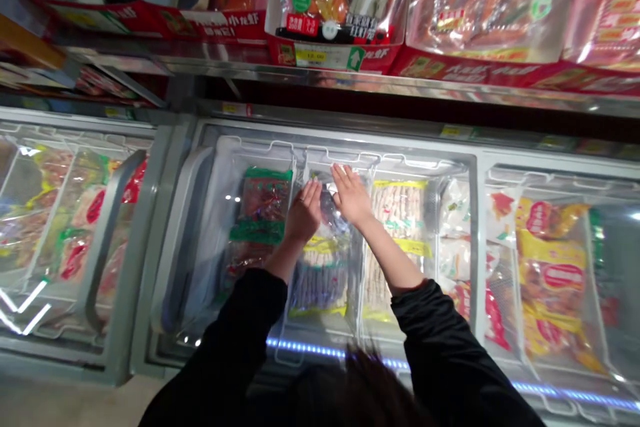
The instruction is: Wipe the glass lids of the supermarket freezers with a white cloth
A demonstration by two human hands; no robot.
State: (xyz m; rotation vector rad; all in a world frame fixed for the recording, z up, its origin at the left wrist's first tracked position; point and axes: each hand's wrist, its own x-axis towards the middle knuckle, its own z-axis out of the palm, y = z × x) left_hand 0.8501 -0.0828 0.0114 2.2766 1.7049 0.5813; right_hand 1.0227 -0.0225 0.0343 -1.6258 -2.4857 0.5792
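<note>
Both my arms in black sleeves reach into an open chest freezer (165, 260). My left hand (304, 213) and my right hand (350, 195) lie side by side, fingers stretched out flat, on a clear plastic food packet (327, 210) at the far end of the middle wire compartment. Beneath it lie packets with yellow labels (323, 277). Left of my left hand sits a green-edged packet of dark red food (263, 207). Right of my right hand lie packets of pale sticks (400, 210).
Wire dividers (295, 167) split the freezer into lanes. A slid-back glass lid with a grey handle (107, 233) covers the left freezer; another lid (560, 267) covers yellow-and-red packets on the right. A shelf (350, 77) above holds large red food packs.
</note>
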